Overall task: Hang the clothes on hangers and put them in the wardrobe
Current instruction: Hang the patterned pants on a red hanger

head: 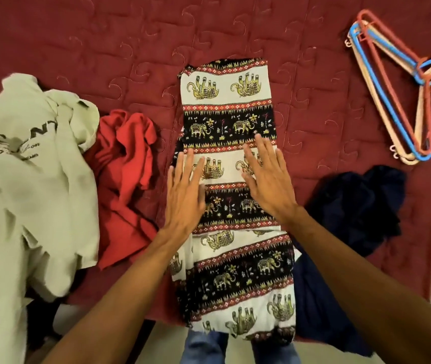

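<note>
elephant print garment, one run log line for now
elephant print garment: flat on bedspread | left hand: flat on it | right hand: flat on it | hangers: untouched

Cream shirt (25,179) cut by left edge, lettering unreadable; hangers (383,97) clipped right; navy garment (353,211) partly under patterned cloth (230,101).

Warm, dim indoor light, soft shadows, wide-angle bending and slight blur toward the edges.

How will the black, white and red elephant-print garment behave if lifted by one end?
The elephant-print garment would likely hang limp and unfold, since it lies in soft folded layers. It looks thin, so it is probably light. Its near end overhangs the red quilted bedspread, so a pull toward the person might slide it off.
</note>
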